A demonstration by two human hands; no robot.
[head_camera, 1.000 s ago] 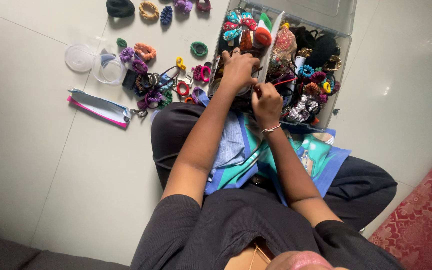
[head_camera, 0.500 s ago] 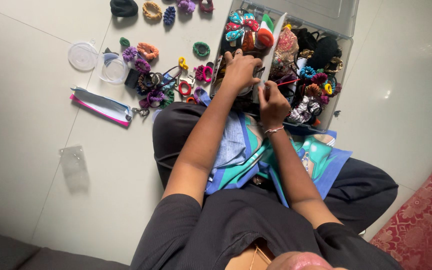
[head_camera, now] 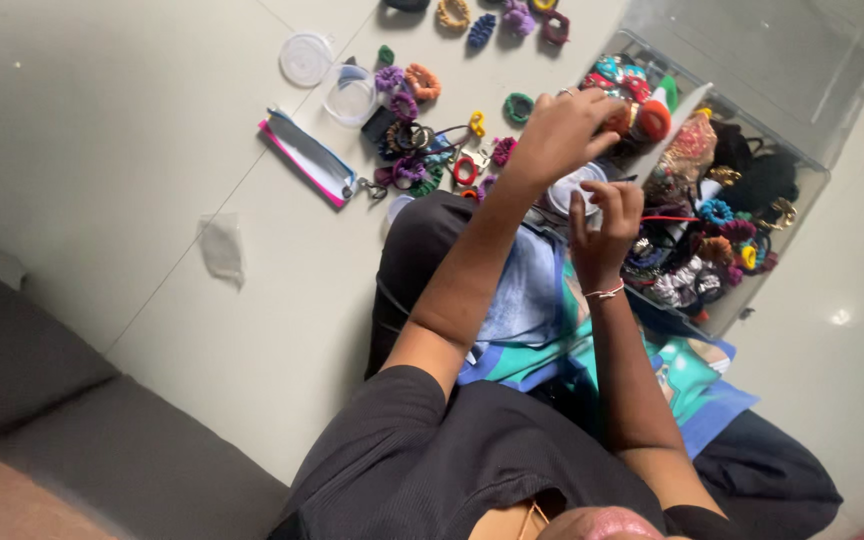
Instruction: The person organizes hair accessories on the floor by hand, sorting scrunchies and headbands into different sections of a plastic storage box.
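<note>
My left hand (head_camera: 557, 128) is raised above the near left corner of a clear plastic box (head_camera: 752, 290) and grips a small clear round container (head_camera: 573, 188) from above. My right hand (head_camera: 604, 225), a thin bracelet on its wrist, is just below it, and its fingertips pinch the container's rim. The box is full of hair ties, scrunchies and decorated clips (head_camera: 717, 215). It stands on the pale floor in front of my crossed legs. A blue and teal cloth (head_camera: 542, 300) lies on my lap.
Loose hair ties and scrunchies (head_camera: 407, 135) are scattered on the floor left of the box, with a clear round tub (head_camera: 350, 95), its lid (head_camera: 306, 59), a pink and blue pouch (head_camera: 309, 158) and a small clear bag (head_camera: 221, 248). A dark sofa edge (head_camera: 42, 400) is at lower left.
Both hands have come up out of the box with the clear round container between them. The camera has tilted and swung, so the box now sits upper right and the sofa shows.
</note>
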